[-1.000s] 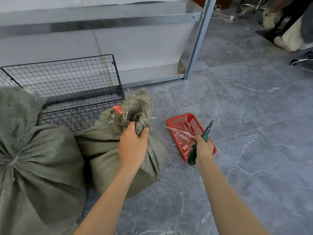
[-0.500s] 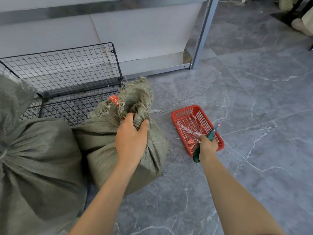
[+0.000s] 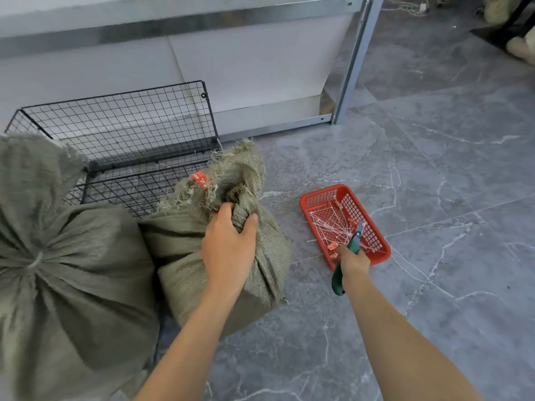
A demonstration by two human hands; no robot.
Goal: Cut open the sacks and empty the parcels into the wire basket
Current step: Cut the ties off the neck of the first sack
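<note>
A grey-green woven sack [image 3: 185,256] lies on the floor in front of the black wire basket [image 3: 121,125]. My left hand [image 3: 228,244] grips its bunched neck, where a small red tag [image 3: 199,179] hangs. A bigger tied sack [image 3: 66,285] fills the left foreground. My right hand [image 3: 351,260] holds green-handled cutters [image 3: 347,256], their tip over a small red plastic basket [image 3: 315,198] with several cut white ties and red tags inside. No parcels show.
A metal shelf frame with a grey upright post [image 3: 354,62] and white panel stands behind the wire basket. Grey marble floor tiles [image 3: 434,169] stretch to the right. Dark furniture legs and pale objects sit at the far top right.
My right hand with the cutters has dropped lower over the red basket, and the tie it held a second ago is gone from its fingers. My left hand keeps its grip.
</note>
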